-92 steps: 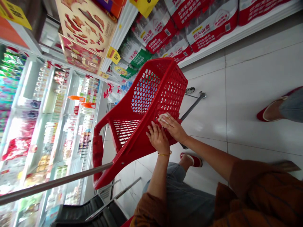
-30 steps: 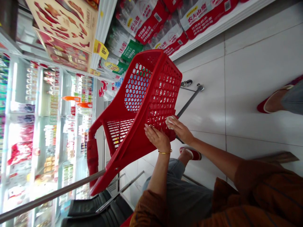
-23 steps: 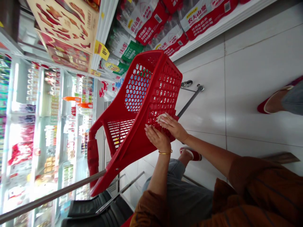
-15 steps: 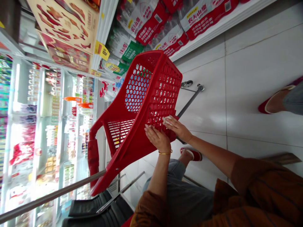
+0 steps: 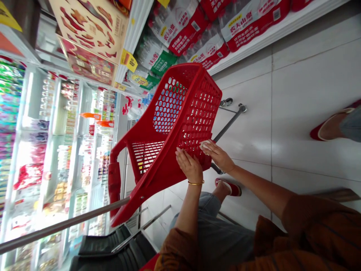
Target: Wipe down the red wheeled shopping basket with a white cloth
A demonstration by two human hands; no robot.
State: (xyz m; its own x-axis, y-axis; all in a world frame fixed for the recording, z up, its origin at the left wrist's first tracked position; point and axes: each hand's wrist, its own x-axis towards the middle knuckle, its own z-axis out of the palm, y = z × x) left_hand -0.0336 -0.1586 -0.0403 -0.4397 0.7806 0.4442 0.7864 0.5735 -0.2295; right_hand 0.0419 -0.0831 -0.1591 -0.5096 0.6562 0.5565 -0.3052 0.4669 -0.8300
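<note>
A red plastic shopping cart [image 5: 166,162] fills the middle of the view, with honeycomb and slotted openings in its sides. My left hand [image 5: 189,165], wearing a thin gold bracelet, rests with straight fingers against the cart's side near the rim. Beside it, my right hand [image 5: 218,155] presses a crumpled white cloth or tissue [image 5: 206,146] to the lower part of the same slotted side. Most of that white piece is hidden under the fingers.
Wrapped packs of bottled water [image 5: 242,22] line a white shelf [image 5: 270,28] beyond the cart. Printed cartons [image 5: 93,30] sit at upper left, lit shelves [image 5: 53,150] further left. Black chair-like seats [image 5: 113,250] stand lower left, around metal bars. Tiled floor [image 5: 313,113] lies to the right.
The whole view has shifted slightly, so cart and shelves appear a little further right and lower. More of the white piece shows at my right fingertips. Both hands stay on the cart.
</note>
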